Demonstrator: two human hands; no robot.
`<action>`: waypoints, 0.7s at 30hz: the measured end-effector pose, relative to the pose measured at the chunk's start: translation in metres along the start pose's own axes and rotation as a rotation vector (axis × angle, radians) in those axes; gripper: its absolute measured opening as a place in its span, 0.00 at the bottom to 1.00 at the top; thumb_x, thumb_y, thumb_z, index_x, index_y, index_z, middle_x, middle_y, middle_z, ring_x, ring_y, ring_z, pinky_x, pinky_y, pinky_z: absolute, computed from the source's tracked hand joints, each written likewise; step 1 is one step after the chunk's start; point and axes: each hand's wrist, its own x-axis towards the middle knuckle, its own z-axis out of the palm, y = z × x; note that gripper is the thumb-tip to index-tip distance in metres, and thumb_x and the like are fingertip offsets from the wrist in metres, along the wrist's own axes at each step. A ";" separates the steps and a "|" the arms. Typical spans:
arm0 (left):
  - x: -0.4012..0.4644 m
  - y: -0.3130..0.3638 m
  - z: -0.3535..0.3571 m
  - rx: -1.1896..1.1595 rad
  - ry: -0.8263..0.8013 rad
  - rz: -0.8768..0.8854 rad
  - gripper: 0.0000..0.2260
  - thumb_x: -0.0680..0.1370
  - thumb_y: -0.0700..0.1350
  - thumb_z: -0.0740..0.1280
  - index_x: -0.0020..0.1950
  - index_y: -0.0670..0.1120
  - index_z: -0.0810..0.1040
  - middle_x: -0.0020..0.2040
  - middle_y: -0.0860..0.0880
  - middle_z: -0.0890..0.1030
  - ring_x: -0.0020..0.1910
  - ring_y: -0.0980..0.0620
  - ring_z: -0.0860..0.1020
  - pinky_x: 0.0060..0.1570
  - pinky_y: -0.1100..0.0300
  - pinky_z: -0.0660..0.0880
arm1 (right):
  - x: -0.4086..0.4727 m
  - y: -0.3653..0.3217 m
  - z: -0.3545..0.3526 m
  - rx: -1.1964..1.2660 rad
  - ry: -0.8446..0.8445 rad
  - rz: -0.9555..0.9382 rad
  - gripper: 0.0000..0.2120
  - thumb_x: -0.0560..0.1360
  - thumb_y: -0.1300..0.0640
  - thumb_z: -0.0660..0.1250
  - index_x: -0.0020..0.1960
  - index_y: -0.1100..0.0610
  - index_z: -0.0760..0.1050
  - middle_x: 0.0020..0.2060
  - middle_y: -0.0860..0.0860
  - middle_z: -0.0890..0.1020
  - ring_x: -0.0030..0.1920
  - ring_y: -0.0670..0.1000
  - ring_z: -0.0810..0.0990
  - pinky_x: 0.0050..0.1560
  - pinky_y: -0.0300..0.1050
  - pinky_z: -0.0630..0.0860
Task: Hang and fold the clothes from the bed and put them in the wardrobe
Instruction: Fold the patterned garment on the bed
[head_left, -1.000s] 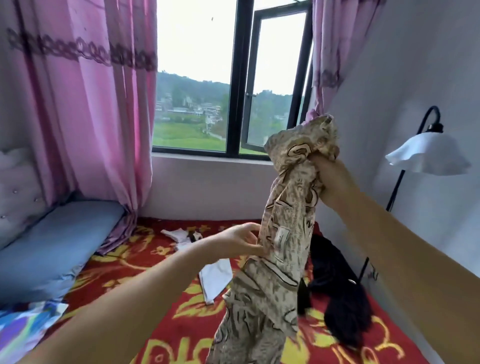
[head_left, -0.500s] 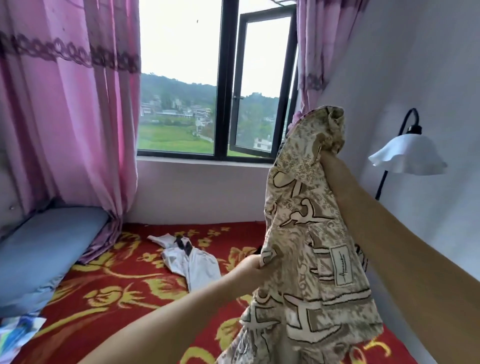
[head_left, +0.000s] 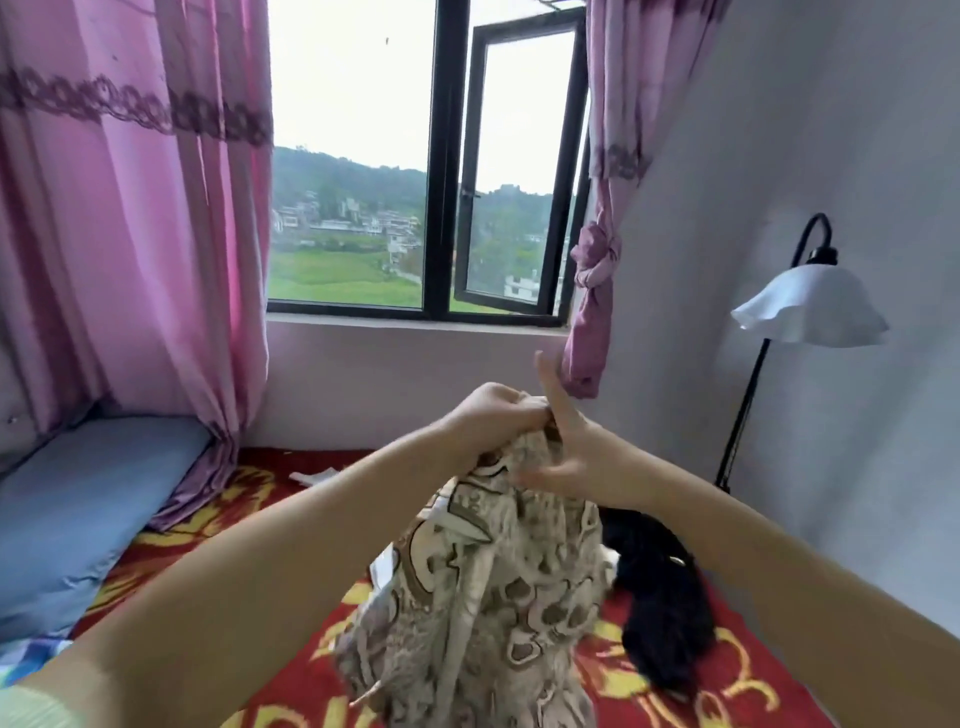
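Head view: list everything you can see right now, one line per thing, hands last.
patterned garment: one, beige and brown, held up over the bed
black garment: one, on the bed, right
white garment: one, on the bed, far side
bed cover: one, red and yellow
pillow: one, blue, left
curtains: two, pink, beside the window
window: one, black frame, open
lamp: one, white shade, right
left hand: grips the garment's top
right hand: holds the garment, forefinger raised
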 end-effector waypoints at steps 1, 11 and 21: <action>-0.004 0.008 -0.004 -0.058 -0.032 -0.018 0.08 0.74 0.48 0.71 0.39 0.45 0.84 0.36 0.49 0.83 0.32 0.55 0.78 0.33 0.65 0.74 | 0.005 -0.001 0.004 0.017 0.070 0.004 0.53 0.69 0.43 0.73 0.76 0.39 0.34 0.64 0.32 0.63 0.66 0.37 0.64 0.58 0.26 0.64; -0.041 -0.042 -0.027 -0.591 -0.403 -0.033 0.23 0.69 0.52 0.72 0.60 0.42 0.76 0.49 0.46 0.84 0.45 0.50 0.83 0.43 0.56 0.81 | 0.023 -0.001 -0.036 0.637 0.471 0.073 0.11 0.75 0.44 0.67 0.49 0.51 0.80 0.42 0.48 0.86 0.45 0.49 0.85 0.45 0.43 0.79; -0.020 -0.023 -0.032 -0.207 0.111 -0.123 0.14 0.76 0.47 0.66 0.35 0.43 0.84 0.34 0.46 0.82 0.29 0.51 0.79 0.31 0.63 0.76 | -0.007 0.004 -0.021 0.337 0.333 0.199 0.25 0.77 0.46 0.64 0.71 0.53 0.66 0.58 0.47 0.77 0.60 0.48 0.76 0.57 0.44 0.73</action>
